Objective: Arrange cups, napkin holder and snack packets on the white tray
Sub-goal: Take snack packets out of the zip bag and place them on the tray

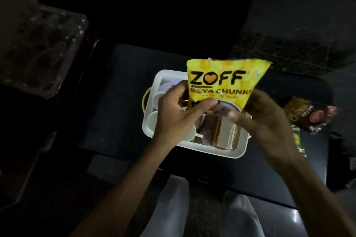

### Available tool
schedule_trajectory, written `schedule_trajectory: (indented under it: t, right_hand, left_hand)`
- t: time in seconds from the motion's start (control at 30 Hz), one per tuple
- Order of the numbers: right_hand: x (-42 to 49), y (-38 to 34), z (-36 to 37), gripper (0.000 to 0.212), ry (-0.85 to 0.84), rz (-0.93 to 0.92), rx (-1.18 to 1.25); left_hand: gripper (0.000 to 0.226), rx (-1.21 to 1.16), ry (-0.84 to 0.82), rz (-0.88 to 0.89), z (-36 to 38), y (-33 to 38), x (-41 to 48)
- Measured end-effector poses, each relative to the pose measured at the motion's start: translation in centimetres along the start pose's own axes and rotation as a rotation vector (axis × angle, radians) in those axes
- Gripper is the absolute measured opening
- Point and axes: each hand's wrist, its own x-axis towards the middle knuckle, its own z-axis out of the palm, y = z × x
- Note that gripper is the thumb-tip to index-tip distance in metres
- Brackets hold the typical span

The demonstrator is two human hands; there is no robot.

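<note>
A yellow soya chunks packet (223, 81) is held upright above the white tray (212, 151). My left hand (177, 113) grips its lower left corner and my right hand (267, 119) grips its lower right side. Inside the tray, white cups (153, 121) line the left side, partly hidden under my left hand. A box-like item with brown and pale panels (221, 132) stands in the tray's middle; I cannot tell if it is the napkin holder. A dark red snack packet (316, 118) and a green-yellow packet (298, 140) lie on the table to the right of the tray.
The tray rests on a small dark table (115, 102). A clear plastic container (38, 48) stands at the left. A yellow wire loop (144, 98) shows at the tray's left edge. The room is dim, and my pale trousers (173, 208) are below.
</note>
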Motion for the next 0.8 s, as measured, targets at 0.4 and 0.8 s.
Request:
schedule_trajectory:
  t: [0.4,0.8]
  right_hand:
    - [11.8,4.8,11.2,0.045,0.085,0.086,-0.337]
    - [16.8,9.9,14.7,0.039,0.164,0.175,-0.554]
  left_hand:
    - [0.019,0.177,0.136,-0.088,-8.2,-7.5,8.5]
    - [0.008,0.36,0.108,-0.275,-9.1,-13.1,12.2]
